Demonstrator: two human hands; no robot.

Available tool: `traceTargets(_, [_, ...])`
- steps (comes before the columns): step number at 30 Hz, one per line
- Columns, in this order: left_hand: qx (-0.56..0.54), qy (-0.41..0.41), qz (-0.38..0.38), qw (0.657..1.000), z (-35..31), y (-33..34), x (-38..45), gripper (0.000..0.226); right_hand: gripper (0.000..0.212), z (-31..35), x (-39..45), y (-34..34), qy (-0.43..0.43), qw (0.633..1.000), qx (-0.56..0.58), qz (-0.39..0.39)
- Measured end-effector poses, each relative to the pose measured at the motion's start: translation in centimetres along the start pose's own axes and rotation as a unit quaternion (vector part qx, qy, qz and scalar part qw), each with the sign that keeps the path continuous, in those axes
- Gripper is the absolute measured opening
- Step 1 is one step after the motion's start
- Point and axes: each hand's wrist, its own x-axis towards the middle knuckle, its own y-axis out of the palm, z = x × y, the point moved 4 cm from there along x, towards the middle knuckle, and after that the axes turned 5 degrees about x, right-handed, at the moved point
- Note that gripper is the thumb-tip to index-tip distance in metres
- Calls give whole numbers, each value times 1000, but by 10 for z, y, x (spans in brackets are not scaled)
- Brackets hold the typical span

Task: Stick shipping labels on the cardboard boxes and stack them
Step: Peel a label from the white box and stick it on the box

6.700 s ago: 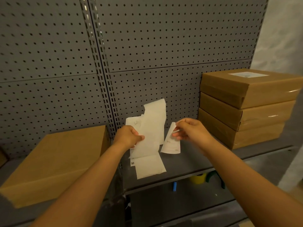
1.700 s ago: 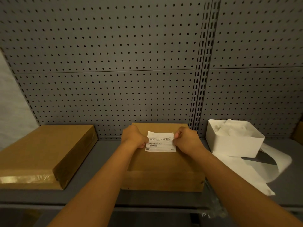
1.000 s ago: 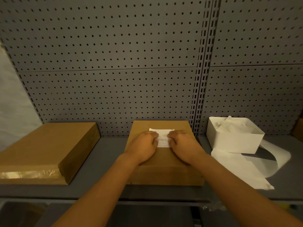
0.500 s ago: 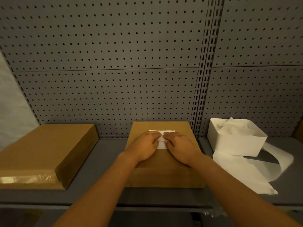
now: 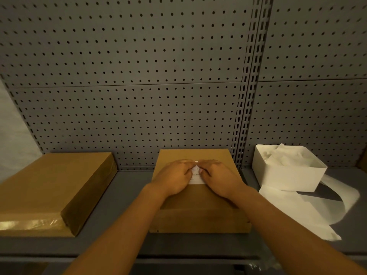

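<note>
Pressing down on the shipping label, fingers of both hands lie nearly flat, slightly bent at the knuckles, tips meeting over the label's middle; nothing is gripped or pinched. Left hand covers the label's left part, right hand its right part, palms down, thumbs tucked inward toward each other. Only a narrow white strip of label shows between and below the fingertips; print on it too small to read. Label sits on the top face of the centre cardboard box, toward its far half. Wrists low, both forearms run from the bottom corners of the view and converge on the box. Box lies flat on the grey shelf, back edge against the pegboard. Second cardboard box lies well apart to the left, clear tape along its near edge. White bin with crumpled backing paper stands right, a loose backing sheet trailing beneath it.
</note>
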Motion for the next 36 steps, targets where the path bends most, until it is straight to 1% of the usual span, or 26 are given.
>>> traceTargets(4, [44, -38, -3, 998, 6, -1, 6, 47, 45, -4, 5, -3, 34, 999, -41, -8])
traceTargets(6, [31, -31, -17, 999, 5, -3, 3, 46, 40, -3, 3, -4, 21, 999, -32, -24])
traceTargets(8, [0, -10, -7, 1000, 3, -2, -1, 44, 34, -1, -1, -2, 4, 999, -24, -21])
traceTargets(11, [-12, -7, 3, 1000, 4, 2, -2, 44, 36, 2, -4, 0, 0, 1000, -23, -5])
traceTargets(15, [49, -46, -3, 998, 10, 0, 5, 47, 39, 0, 2, -6, 29, 999, -22, 0])
traceTargets(17, [51, -55, -19, 997, 10, -3, 5, 47, 34, -4, 0, -9, 37, 999, -14, -17])
traceTargets(19, [23, -32, -19, 999, 5, -3, 1, 46, 28, -5, -5, -8, 21, 999, -14, -24])
traceTargets(21, [3, -7, 5, 1000, 0, 1, -2, 45, 31, -3, -8, -3, 3, 1000, -21, -11])
traceTargets(23, [17, -17, 18, 1000, 1, 4, -1, 45, 37, -4, -4, -1, 12, 1000, -21, -2])
traceTargets(25, [51, -49, 11, 997, 3, 0, 1, 46, 39, -6, 0, -3, 39, 999, -19, -6])
traceTargets(27, [62, -65, -6, 996, 1, -7, -1, 45, 39, -7, -1, -7, 59, 998, -18, -18])
traceTargets(29, [40, -48, -15, 998, -6, -10, -8, 43, 38, -1, -7, -7, 42, 998, -24, -28])
traceTargets(31, [14, -20, -6, 1000, -16, -8, -18, 40, 41, 12, -16, -2, 12, 999, -31, -13])
traceTargets(33, [15, -3, -3, 1000, -22, -2, -26, 39, 42, 21, -23, 4, -9, 999, -37, -1])
traceTargets(34, [30, -7, -6, 1000, -21, -1, -30, 39, 42, 21, -25, 5, -9, 999, -40, -1])
traceTargets(36, [66, -43, -21, 997, -10, -4, -36, 39, 42, 16, -33, -1, 11, 998, -53, -12])
